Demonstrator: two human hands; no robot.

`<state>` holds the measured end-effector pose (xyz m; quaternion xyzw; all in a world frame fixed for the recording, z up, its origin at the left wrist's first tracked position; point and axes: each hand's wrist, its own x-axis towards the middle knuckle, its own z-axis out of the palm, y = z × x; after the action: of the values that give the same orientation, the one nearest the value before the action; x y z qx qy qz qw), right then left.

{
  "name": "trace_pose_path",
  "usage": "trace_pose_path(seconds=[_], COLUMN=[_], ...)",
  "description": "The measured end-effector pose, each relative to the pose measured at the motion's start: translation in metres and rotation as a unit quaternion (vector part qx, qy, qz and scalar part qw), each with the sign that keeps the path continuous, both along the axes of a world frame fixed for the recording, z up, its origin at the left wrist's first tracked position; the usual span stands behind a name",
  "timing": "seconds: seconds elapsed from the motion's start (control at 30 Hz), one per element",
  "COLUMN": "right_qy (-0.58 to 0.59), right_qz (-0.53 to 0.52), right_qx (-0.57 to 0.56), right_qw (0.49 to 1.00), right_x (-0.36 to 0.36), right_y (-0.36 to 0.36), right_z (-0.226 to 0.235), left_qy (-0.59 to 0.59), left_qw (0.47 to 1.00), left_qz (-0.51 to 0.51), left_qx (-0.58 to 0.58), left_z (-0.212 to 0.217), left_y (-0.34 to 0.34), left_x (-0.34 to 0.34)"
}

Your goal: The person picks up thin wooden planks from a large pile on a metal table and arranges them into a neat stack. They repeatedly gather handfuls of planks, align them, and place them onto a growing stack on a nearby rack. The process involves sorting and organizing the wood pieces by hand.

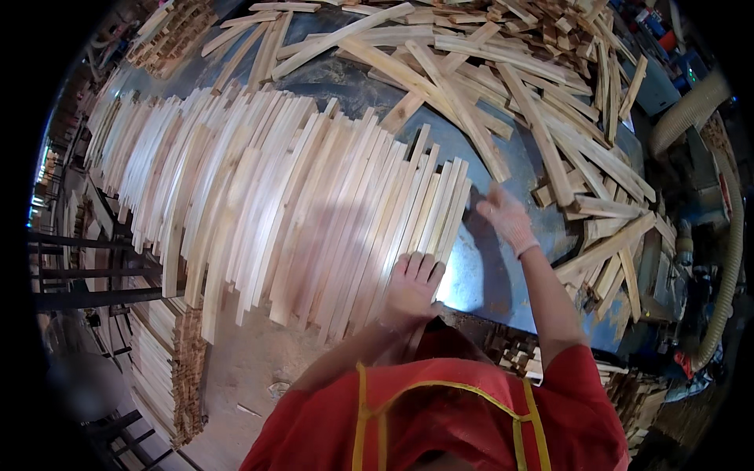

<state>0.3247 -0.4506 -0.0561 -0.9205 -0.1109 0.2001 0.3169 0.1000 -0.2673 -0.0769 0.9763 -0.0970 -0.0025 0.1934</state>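
A long row of pale wooden strips (314,204) lies side by side across the metal table (534,294), their ends uneven. My left hand (412,286) rests flat on the near ends of the strips at the row's right side, its fingers stretched out. Just right of the row's far right end, my right hand (506,218), in a pale work glove, hovers over the blue-grey metal with nothing visible in it. Its fingers are a little apart and slightly blurred.
Loose wooden strips (463,118) lie crossed in a heap over the far and right parts of the table. A ribbed hose (726,259) runs down at the right. Stacked strips (161,369) stand below the table at the left, beside dark metal bars (98,298).
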Motion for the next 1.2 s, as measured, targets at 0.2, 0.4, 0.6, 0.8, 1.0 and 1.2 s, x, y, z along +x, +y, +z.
trace_pose_path(seconds=[0.2,0.4,0.6,0.8,1.0,1.2], right_qy=[-0.248,-0.273,-0.151,0.086,0.306,0.154], right_qz=[0.032,0.062,0.071,-0.066,-0.169,0.058], right_qx=[-0.104,-0.147,-0.135,0.122,0.312,0.04], right_qw=[0.963,0.949,0.977,0.987,0.883,0.986], right_x=[0.137,0.191,0.191,0.008,-0.169,-0.206], right_y=[0.071,0.12,0.068,-0.086,-0.098,-0.099], right_z=[-0.038,-0.066,0.001,-0.027,0.003,-0.047], left_qy=[-0.063,-0.076,-0.031,-0.059,-0.016,-0.069], left_qw=[0.997,0.994,0.997,0.997,1.0,0.997], left_qz=[0.025,0.054,0.043,0.046,0.02,-0.017], left_qx=[-0.029,-0.058,-0.056,-0.019,0.013,0.01], left_z=[-0.006,-0.015,-0.021,-0.014,-0.003,-0.01], left_y=[-0.004,-0.004,-0.006,-0.014,-0.011,-0.005], left_x=[0.004,0.004,0.006,0.007,-0.001,-0.008])
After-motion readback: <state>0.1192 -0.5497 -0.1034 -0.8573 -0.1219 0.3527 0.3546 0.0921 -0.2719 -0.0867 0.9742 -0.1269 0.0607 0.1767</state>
